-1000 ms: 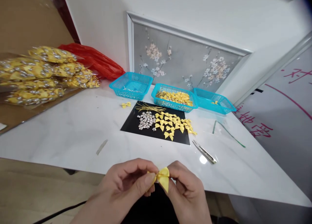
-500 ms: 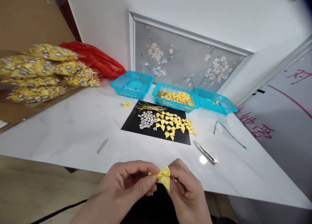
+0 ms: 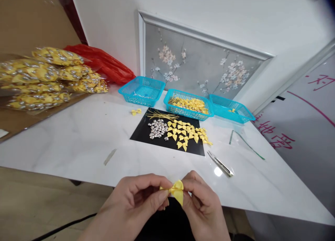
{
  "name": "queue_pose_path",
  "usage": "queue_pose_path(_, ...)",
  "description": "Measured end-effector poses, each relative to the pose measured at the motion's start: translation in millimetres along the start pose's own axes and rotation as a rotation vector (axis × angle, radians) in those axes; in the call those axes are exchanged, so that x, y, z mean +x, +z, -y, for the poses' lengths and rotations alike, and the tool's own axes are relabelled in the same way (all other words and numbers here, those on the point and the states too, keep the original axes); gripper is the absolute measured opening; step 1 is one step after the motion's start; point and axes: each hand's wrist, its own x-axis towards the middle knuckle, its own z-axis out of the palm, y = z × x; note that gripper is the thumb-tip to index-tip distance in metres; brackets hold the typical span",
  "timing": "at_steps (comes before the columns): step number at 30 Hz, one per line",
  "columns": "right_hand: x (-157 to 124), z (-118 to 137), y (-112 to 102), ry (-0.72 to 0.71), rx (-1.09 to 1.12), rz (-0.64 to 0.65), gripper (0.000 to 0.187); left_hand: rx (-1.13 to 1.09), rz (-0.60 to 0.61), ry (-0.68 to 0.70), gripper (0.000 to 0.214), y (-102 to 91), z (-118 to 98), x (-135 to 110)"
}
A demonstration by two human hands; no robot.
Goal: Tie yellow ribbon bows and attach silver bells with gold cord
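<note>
A yellow ribbon bow [image 3: 178,191] is held between both hands at the table's front edge. My left hand [image 3: 142,199] pinches its left loop and middle between thumb and forefinger. On the other side, the fingertips of my right hand [image 3: 200,199] are closed on the bow's right loop. Beyond the hands lies a black mat [image 3: 141,132] bearing silver heart-like beads [image 3: 158,128], several more yellow bows [image 3: 182,131] and thin gold ties [image 3: 161,114]. Tweezers [image 3: 220,164] rest on the table to the right of the mat.
Three blue baskets stand at the back: the left one [image 3: 142,101], the middle one [image 3: 184,114] filled with yellow bows, and the right one [image 3: 232,117]. Bagged yellow bundles [image 3: 34,73] and a red plastic bag [image 3: 102,64] lie left. A green strip [image 3: 247,145] lies right.
Both hands and the bow have shifted very slightly right and down. The grip looks the same, and the things on the table have not moved.
</note>
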Motion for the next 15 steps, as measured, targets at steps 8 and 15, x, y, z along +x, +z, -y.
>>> queue_pose_path(8, 0.9, -0.5, 5.4, 0.063, 0.01, -0.086, 0.013, 0.019, 0.036, -0.012, 0.017, -0.2, -2.7, 0.5)
queue_pose_path(15, 0.2, -6.5, 7.5, 0.057, -0.097, -0.152, 0.023, 0.23, -0.034, 0.171, 0.014, 2.9, -5.9, 8.6)
